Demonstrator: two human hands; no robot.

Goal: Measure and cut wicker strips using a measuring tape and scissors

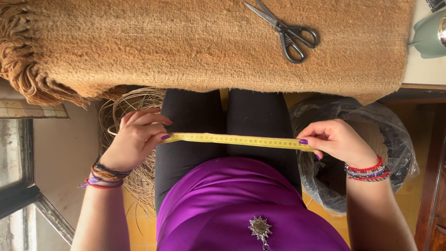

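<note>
A yellow measuring tape point(232, 139) is stretched level across my lap, above my black-clad legs. My left hand point(136, 138) pinches its left end between thumb and fingers. My right hand point(335, 140) pinches the right end the same way. A thin pale strand lies along the tape, and I cannot tell whether my fingers also hold it. Both wrists carry several bracelets.
A tan woven blanket point(200, 44) covers the table ahead, its fringe hanging at the left. Grey scissors point(287, 31) lie shut on it. A coil of thin straw fibres point(132, 104) sits under my left hand. A bin lined with black plastic point(395, 139) stands at my right.
</note>
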